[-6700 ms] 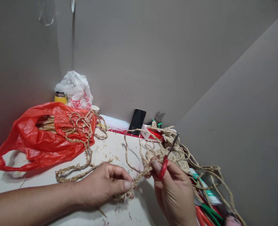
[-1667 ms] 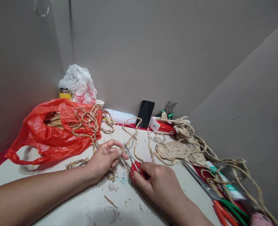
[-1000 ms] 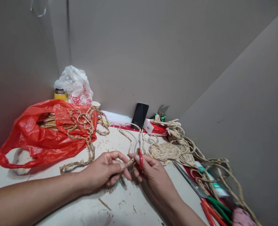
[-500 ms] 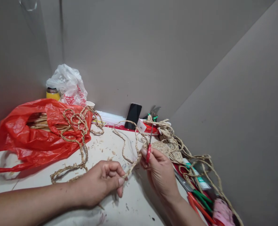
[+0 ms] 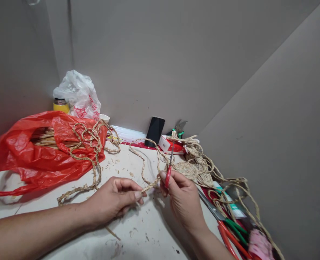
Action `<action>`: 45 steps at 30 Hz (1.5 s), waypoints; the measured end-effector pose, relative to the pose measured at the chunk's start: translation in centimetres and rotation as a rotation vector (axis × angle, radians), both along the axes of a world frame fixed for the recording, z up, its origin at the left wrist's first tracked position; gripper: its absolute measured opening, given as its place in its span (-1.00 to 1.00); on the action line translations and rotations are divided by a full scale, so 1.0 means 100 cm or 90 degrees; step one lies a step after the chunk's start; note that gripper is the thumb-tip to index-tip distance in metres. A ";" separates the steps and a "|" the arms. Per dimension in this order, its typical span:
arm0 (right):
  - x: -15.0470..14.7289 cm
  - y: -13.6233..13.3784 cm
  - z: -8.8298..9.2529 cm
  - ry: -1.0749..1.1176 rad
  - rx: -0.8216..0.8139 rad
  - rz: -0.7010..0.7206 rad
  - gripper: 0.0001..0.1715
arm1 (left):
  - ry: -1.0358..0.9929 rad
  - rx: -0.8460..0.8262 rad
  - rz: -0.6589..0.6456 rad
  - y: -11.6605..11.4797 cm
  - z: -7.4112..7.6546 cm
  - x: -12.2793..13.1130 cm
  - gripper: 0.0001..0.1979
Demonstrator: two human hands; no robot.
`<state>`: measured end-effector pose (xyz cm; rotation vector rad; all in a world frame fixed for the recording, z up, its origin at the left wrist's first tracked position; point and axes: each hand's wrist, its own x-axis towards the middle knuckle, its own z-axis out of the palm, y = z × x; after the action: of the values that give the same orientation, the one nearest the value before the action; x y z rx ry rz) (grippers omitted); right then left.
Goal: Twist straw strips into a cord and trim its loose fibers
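Observation:
My left hand (image 5: pixel 116 199) is closed, pinching a braided straw rope (image 5: pixel 150 186) between thumb and fingers. The rope runs from there to my right hand (image 5: pixel 183 195), which is also closed. Small red-handled scissors (image 5: pixel 169 173) are held in my right hand, with the thin blades pointing up and away; the rope passes by those fingers too. Beyond the hands, the rope loops over the white table (image 5: pixel 138 231). Another length of braided rope (image 5: pixel 94 173) trails from the red bag toward my left forearm.
At left lies a red plastic bag (image 5: pixel 21 144) with straw inside. Behind it stand a yellow jar (image 5: pixel 60 106) and a white plastic bag (image 5: pixel 78 92). A phone (image 5: pixel 154 130) leans at the back wall. Rope coils (image 5: pixel 200 169), pruning shears (image 5: pixel 180 127) and orange-handled shears (image 5: pixel 227 238) lie at right.
My left hand has moved slightly up, its fingers now straighter along the rope. The scissors have tilted and shifted a little left and down in my right hand.

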<state>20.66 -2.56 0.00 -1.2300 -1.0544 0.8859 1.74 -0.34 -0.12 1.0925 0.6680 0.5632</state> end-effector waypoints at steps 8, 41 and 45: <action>0.002 0.003 0.005 -0.208 -0.045 0.018 -0.56 | -0.028 -0.086 0.085 0.003 0.002 0.001 -0.76; -0.007 -0.007 -0.010 -0.939 0.084 0.060 -0.77 | 0.011 0.112 0.266 0.024 -0.011 -0.002 -0.78; -0.007 -0.008 -0.012 -0.934 0.102 0.055 -0.75 | 0.031 0.131 0.291 0.026 -0.012 -0.003 -0.78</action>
<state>19.97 -3.36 -1.17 -1.6706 -2.2478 -0.2331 1.48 2.22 -1.36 1.1523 0.9265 1.0174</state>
